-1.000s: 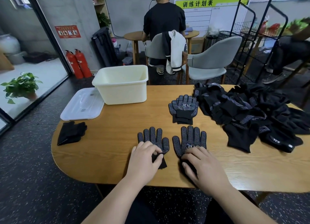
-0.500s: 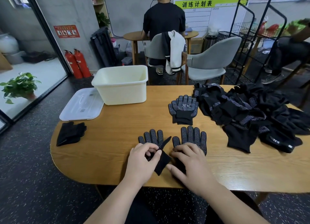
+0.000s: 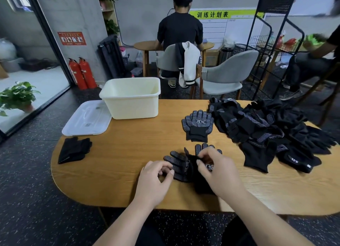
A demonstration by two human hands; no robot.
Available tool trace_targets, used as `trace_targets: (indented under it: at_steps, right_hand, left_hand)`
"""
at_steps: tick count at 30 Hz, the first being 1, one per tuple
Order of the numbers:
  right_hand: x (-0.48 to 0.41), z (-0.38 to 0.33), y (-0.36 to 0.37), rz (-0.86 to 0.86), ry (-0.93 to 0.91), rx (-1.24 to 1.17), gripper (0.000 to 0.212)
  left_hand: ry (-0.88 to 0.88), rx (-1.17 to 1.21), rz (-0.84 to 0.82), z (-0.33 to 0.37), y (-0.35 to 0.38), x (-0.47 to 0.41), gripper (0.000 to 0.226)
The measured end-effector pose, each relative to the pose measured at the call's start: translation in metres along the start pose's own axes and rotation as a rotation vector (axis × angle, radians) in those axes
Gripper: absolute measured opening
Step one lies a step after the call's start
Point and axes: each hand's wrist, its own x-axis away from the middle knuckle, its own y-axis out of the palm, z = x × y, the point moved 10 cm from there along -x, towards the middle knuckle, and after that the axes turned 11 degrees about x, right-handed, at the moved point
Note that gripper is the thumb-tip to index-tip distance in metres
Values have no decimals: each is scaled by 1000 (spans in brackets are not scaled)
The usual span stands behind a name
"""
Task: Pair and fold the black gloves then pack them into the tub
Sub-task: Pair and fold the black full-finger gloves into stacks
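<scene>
Gloves (image 3: 181,165) lie overlapped near the counter (image 3: 119,153) edge, left hand (image 3: 154,179) pinching one's side, right hand (image 3: 217,170) pinching the other's fabric. Light, limp knit probably flops, so gripping at the cuffs looks best.

Desk (image 3: 128,153): we are seeing a wooden top.
Back left: tub (image 3: 130,98) and lid (image 3: 86,119) are sitting side by side.
Left: folded pair (image 3: 73,152) is lying.
Right: glove pile (image 3: 266,131) is sprawling.
</scene>
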Motion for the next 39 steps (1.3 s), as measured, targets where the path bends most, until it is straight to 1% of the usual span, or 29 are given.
trace_targets:
  at_steps: [4, 7, 10, 12, 15, 18, 20, 22, 26, 28, 32, 35, 37, 39]
  right_hand:
    - [-12, -8, -42, -25, -16, -66, 17]
    - [-23, -21, -82, -48, -73, -144, 18]
    - [-42, -25, -107, -96, -102, -108, 18]
    - [-57, -21, -114, -99, -102, -42, 18]
    - [-74, -16, -126, 8, -95, 15, 17]
    - [-67, -22, -139, 172, -171, 51, 17]
    - [-51, -29, -129, 221, -259, 139, 19]
    - [-29, -24, -95, 225, -331, 244, 22]
    - [22, 17, 10, 63, -356, 337, 36]
    - [39, 31, 35, 52, -362, 328, 36]
    - [40, 33, 29, 130, -311, 325, 36]
    - [32, 26, 11, 219, -300, 347, 31]
    - [33, 24, -1, 271, -327, 355, 28]
    - [42, 19, -1, 262, -400, 395, 31]
  left_hand:
    - [99, -140, -51, 10, 9, 1, 18]
    - [137, -241, -88, 11, 18, -3, 29]
    - [153, -287, -122, 22, 30, -10, 33]
    - [144, -293, -174, 30, 43, -14, 42]
    - [139, -329, -262, 29, 65, -14, 57]
    - [185, -410, -304, 23, 75, -10, 67]
    - [214, -432, -308, 22, 77, -9, 70]
    - [207, -441, -333, 23, 79, -8, 72]
    - [163, -484, -391, 18, 84, -7, 77]
    - [150, -474, -400, 18, 83, -7, 79]
    - [143, -476, -405, 18, 83, -7, 86]
    - [125, -480, -408, 17, 83, -7, 91]
    - [123, -481, -402, 18, 82, -7, 94]
    - [124, -477, -400, 20, 82, -7, 96]
